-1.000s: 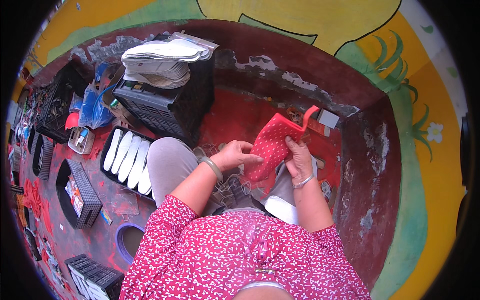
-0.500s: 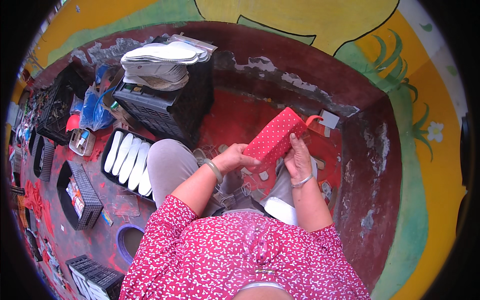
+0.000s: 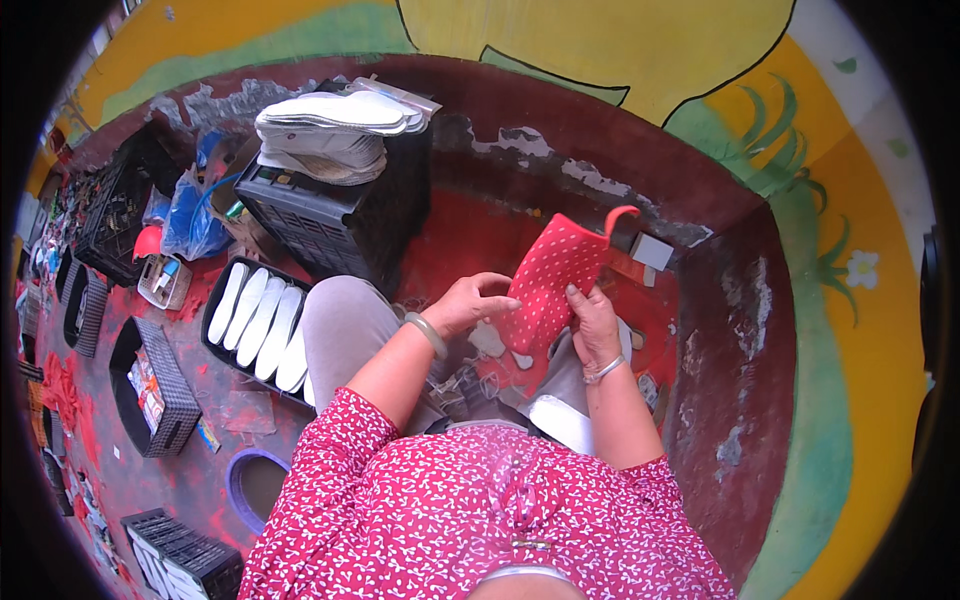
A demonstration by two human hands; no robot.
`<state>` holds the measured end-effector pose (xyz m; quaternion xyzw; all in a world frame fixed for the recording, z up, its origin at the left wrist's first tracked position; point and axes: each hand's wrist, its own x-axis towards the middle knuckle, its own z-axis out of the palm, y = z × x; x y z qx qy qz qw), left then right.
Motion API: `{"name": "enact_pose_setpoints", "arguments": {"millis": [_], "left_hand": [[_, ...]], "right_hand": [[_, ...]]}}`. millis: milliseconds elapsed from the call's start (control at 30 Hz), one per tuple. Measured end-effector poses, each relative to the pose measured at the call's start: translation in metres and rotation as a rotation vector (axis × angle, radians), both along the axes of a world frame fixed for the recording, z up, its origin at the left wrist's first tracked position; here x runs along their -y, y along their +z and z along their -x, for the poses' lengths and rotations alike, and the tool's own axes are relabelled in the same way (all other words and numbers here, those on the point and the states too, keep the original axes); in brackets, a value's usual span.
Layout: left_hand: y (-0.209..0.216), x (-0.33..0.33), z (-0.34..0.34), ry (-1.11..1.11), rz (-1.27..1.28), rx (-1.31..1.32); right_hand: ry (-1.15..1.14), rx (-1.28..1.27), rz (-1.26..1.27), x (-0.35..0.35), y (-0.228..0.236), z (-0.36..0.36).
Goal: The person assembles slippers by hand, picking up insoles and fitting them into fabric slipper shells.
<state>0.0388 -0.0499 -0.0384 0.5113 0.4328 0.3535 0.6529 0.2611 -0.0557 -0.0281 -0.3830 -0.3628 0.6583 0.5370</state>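
Note:
A red fabric piece with white dots [image 3: 553, 275], long and tapering, is held up in front of me above my knees. A narrow red strap [image 3: 621, 215] curls from its far right corner. My right hand [image 3: 598, 325] grips its right edge, thumb on the dotted face and the other fingers mostly hidden. Beside its left edge is my left hand [image 3: 470, 305], thumb and forefinger apart, the thumb tip at the cloth. Whether the piece is a pouch or a shoe upper, I cannot tell.
White insoles [image 3: 335, 112] are stacked on a black crate [image 3: 330, 215] ahead left. More insoles lie in a black basket [image 3: 213, 318] by my left knee. Farther left stand a grey basket [image 3: 182, 400] and a purple-rimmed basin [image 3: 236, 490]. A low maroon wall [image 3: 735, 330] bounds the right.
The dotted piece has tipped more upright, its strap end swinging up. My left thumb and fingers have loosened from its left edge, while my right hand has shifted slightly lower on it.

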Motion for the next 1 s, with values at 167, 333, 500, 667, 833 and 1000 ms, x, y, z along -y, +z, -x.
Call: {"name": "enact_pose_setpoints", "arguments": {"millis": [167,333,500,667,833,1000], "left_hand": [[0.020,0.023,-0.013,-0.041,-0.079,0.200],[0.061,0.036,0.001,0.271,0.141,0.621],[0.096,0.045,0.015,0.419,0.139,1.055],[0.103,0.073,0.015,0.500,-0.020,1.204],[0.119,0.115,0.035,0.572,-0.271,0.726],[0.121,0.137,0.102,0.954,-0.590,0.034]], "right_hand": [[0.227,0.216,-0.085,0.034,0.021,0.018],[0.174,0.168,0.003,0.048,0.037,0.007],[0.504,0.751,-0.405,0.080,0.055,0.048],[0.407,0.365,-0.178,0.075,0.024,0.064],[0.217,0.094,-0.180,0.047,0.042,0.025],[0.018,0.899,-0.859,0.039,0.115,-0.072]]}}
